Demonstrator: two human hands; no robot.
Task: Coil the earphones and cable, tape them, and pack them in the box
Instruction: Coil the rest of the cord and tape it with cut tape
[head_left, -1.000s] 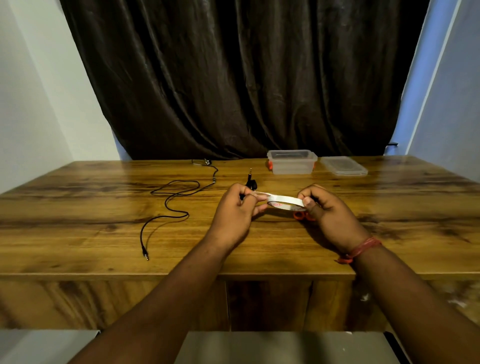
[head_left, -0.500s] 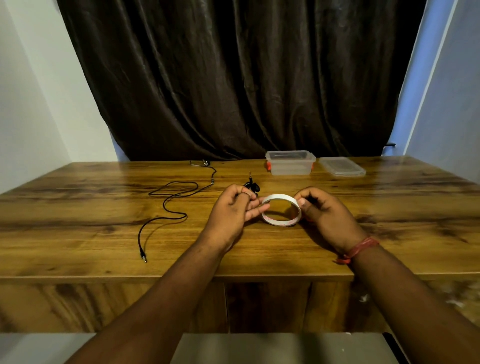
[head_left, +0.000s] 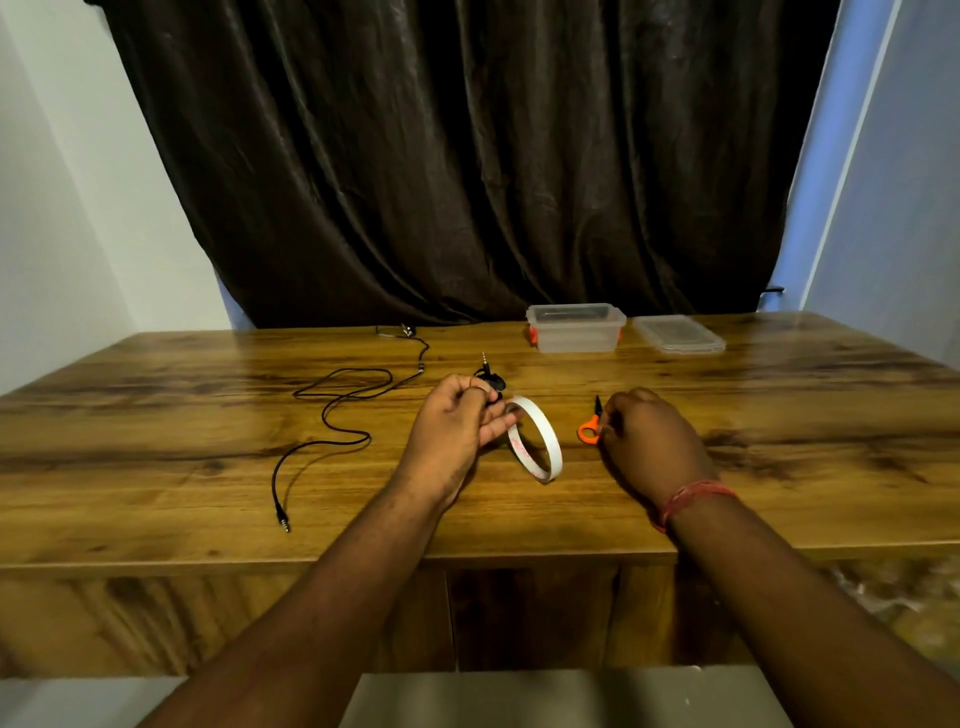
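My left hand (head_left: 457, 421) holds a white tape roll (head_left: 537, 439) by its upper edge; the roll hangs tilted with its lower rim near the table. A small black coiled bundle with a jack plug (head_left: 491, 376) sits pressed in the same hand's fingers. My right hand (head_left: 647, 439) is closed around orange-handled scissors (head_left: 589, 428) lying on the wood, blade tip pointing away. A loose black cable (head_left: 337, 410) snakes across the table to the left, its plug near the front edge. The clear plastic box (head_left: 575, 328) stands open at the back.
The box's clear lid (head_left: 678, 335) lies flat to the right of the box. The wooden table (head_left: 156, 457) ends close to my body. A dark curtain (head_left: 467, 156) hangs behind the table. A red thread band circles my right wrist.
My right hand let go of the tape roll and moved right onto the scissors. The roll now hangs from my left hand alone, tilted down.
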